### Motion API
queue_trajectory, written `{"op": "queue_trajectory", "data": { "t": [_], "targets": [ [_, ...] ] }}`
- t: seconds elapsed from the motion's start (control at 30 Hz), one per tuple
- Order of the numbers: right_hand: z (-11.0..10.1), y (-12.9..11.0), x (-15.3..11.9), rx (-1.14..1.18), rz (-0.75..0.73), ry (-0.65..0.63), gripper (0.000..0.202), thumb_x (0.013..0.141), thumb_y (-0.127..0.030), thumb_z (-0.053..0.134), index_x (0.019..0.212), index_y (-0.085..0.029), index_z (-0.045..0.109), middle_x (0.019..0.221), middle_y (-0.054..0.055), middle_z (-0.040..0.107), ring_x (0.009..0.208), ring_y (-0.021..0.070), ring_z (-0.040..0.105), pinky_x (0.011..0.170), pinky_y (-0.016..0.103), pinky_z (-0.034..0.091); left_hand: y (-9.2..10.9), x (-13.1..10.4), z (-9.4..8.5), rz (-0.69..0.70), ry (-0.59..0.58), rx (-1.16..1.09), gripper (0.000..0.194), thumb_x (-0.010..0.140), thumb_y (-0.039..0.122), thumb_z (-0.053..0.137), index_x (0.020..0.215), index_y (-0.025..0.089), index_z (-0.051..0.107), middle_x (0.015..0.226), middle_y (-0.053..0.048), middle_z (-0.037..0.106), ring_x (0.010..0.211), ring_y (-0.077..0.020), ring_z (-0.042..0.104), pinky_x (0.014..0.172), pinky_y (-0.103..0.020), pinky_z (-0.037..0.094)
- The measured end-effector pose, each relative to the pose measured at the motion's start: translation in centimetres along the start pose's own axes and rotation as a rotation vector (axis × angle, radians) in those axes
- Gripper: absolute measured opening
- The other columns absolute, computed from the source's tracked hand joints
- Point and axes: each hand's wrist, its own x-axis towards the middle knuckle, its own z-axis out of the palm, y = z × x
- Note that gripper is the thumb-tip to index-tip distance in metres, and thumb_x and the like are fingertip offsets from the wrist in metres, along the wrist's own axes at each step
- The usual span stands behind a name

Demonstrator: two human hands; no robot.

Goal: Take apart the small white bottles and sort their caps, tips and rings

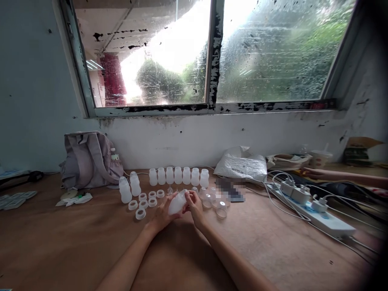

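Between the fingers of left hand [163, 212] and right hand [194, 205]: frosted bottle [176, 205], tilted. Left fingers clamped round body, right ones pinching upper end. From where I stand, probably light, semi-stiff, slickish plastic; best gripped round body.

Rings [140, 217] left of held bottle [176, 205]

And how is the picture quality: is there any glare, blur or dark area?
In the head view, glare whites out parts of the window; a mosaic covers part of a dark flat object; the held bottle shows little fine detail; the right-hand corners fall dark.
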Motion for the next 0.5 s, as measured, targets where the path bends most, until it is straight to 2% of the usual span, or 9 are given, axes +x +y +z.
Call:
{"op": "queue_trajectory", "data": {
  "t": [0.1,0.23,0.3,0.4,0.5],
  "targets": [
    [0.1,-0.9,-0.4,-0.010,0.005,-0.108,0.041,0.075,-0.051,0.041,0.089,-0.014,0.055,0.068,0.003,0.058,0.039,0.0091,0.047,0.039,0.024,0.042,-0.1,-0.1,0.5,-0.090,0.001,-0.052,0.075,0.059,0.034,0.066,0.124,0.023,0.031,0.120,-0.011,0.045,0.102,-0.0280,0.047,0.082,-0.040,0.042],
    [0.0,-1.2,-0.4,-0.075,0.010,-0.161,0.042,0.075,-0.049,0.042,0.091,-0.014,0.059,0.082,0.006,0.061,0.037,0.0066,0.045,0.040,0.023,0.041,0.1,0.0,0.6,-0.146,-0.099,-0.103,0.061,0.063,0.034,0.062,0.118,0.019,0.040,0.108,-0.011,0.054,0.093,-0.0262,0.053,0.077,-0.037,0.044],
    [0.0,-0.7,-0.3,-0.109,0.000,-0.136,0.042,0.074,-0.050,0.043,0.091,-0.014,0.059,0.075,0.005,0.062,0.036,0.0072,0.045,0.038,0.022,0.039,0.0,0.0,0.7,-0.127,-0.088,-0.066,0.058,0.062,0.034,0.063,0.114,0.019,0.044,0.106,-0.010,0.055,0.094,-0.0259,0.052,0.080,-0.038,0.042],
    [0.0,0.6,-0.2,-0.171,0.026,-0.118,0.045,0.074,-0.052,0.041,0.085,-0.013,0.060,0.052,0.001,0.056,0.035,0.0098,0.045,0.036,0.022,0.036,-0.6,-0.1,0.9,-0.122,-0.062,0.022,0.058,0.060,0.037,0.064,0.112,0.019,0.046,0.106,-0.011,0.055,0.098,-0.0273,0.050,0.085,-0.043,0.038],
    [0.0,1.7,-0.2,-0.292,0.041,-0.059,0.042,0.075,-0.051,0.039,0.073,-0.016,0.062,0.040,-0.002,0.050,0.033,0.0113,0.043,0.036,0.023,0.034,-0.9,-0.4,1.1,-0.146,-0.032,-0.001,0.068,0.062,0.039,0.063,0.120,0.017,0.035,0.119,-0.015,0.044,0.110,-0.0284,0.041,0.092,-0.044,0.032]
  ]
}}
